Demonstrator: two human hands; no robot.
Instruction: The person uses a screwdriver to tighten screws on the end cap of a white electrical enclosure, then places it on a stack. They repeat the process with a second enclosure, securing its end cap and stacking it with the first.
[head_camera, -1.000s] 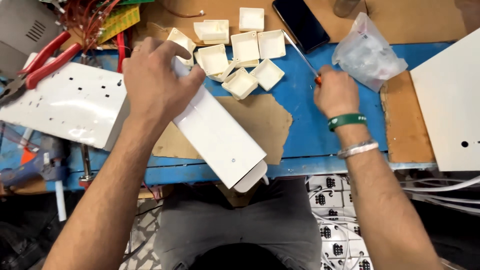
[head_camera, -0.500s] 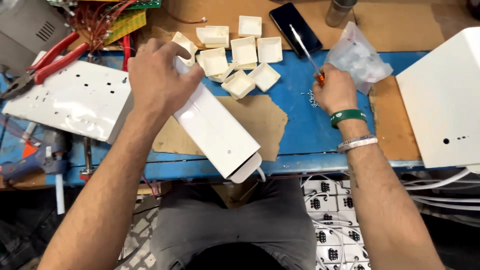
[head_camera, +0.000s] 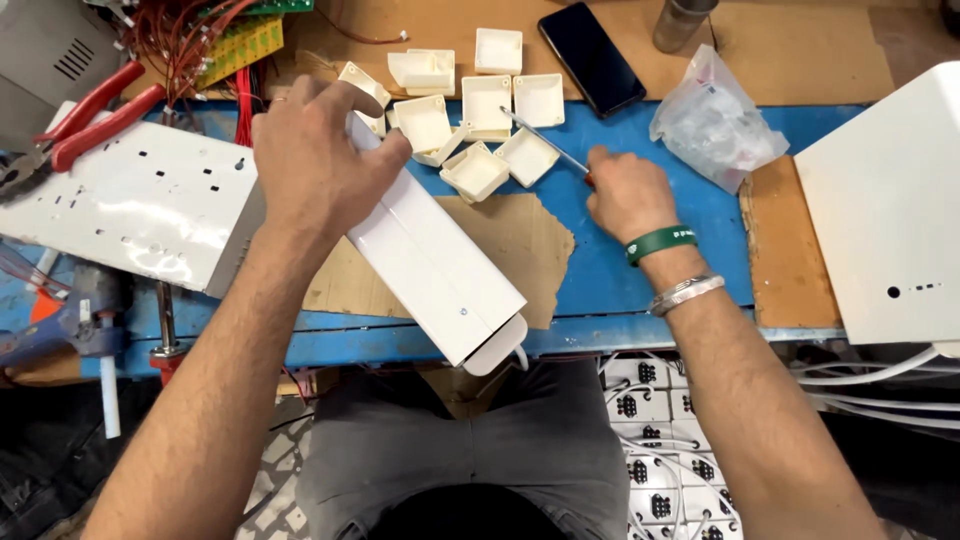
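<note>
My left hand (head_camera: 315, 165) grips the far end of a long white housing (head_camera: 440, 270) that lies slanted across a piece of brown cardboard (head_camera: 520, 240) and juts over the blue bench's front edge. My right hand (head_camera: 628, 193) is closed on a thin screwdriver (head_camera: 545, 145) with a red handle; its metal shaft points up and left over several small white square caps (head_camera: 478, 170). A green band and a metal bracelet sit on my right wrist.
A white perforated metal plate (head_camera: 130, 205) and red-handled pliers (head_camera: 90, 120) lie at left. A black phone (head_camera: 592, 58), a clear plastic bag (head_camera: 712, 125) and a metal cylinder (head_camera: 682, 22) sit at the back. A large white panel (head_camera: 890, 220) is at right.
My right hand with the screwdriver has drawn back from beside the plastic bag toward the white caps. My left hand stays on the housing.
</note>
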